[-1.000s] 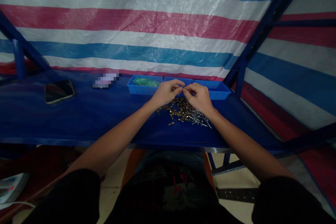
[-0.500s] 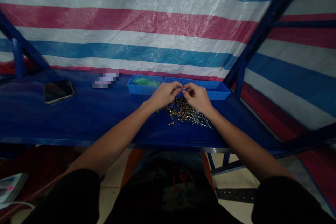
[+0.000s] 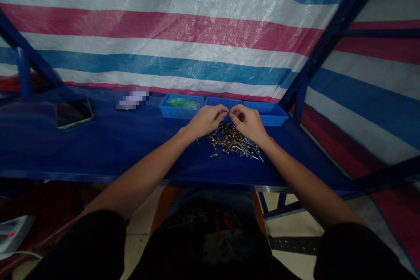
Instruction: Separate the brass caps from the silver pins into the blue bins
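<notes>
My left hand [image 3: 210, 119] and my right hand [image 3: 246, 121] meet fingertip to fingertip above the pile, in front of the middle blue bin [image 3: 216, 101]. Both are closed in a pinch around something small, mostly hidden by the fingers. Below them on the blue table lie brass-coloured fittings [image 3: 226, 138], with silver pins [image 3: 247, 148] at the pile's right side. One brass piece [image 3: 214, 155] rests apart at the near left of the pile.
A left bin [image 3: 183, 113] holds green plastic; a right bin [image 3: 269, 119] stands beside the middle one. A phone [image 3: 75, 113] lies on the table [image 3: 131, 148] at left, near a blurred pale item [image 3: 133, 99]. Blue frame bars [image 3: 298, 96] rise at right.
My fingertips have drawn slightly closer together, and less of the small item shows between them. The pile and bins look the same.
</notes>
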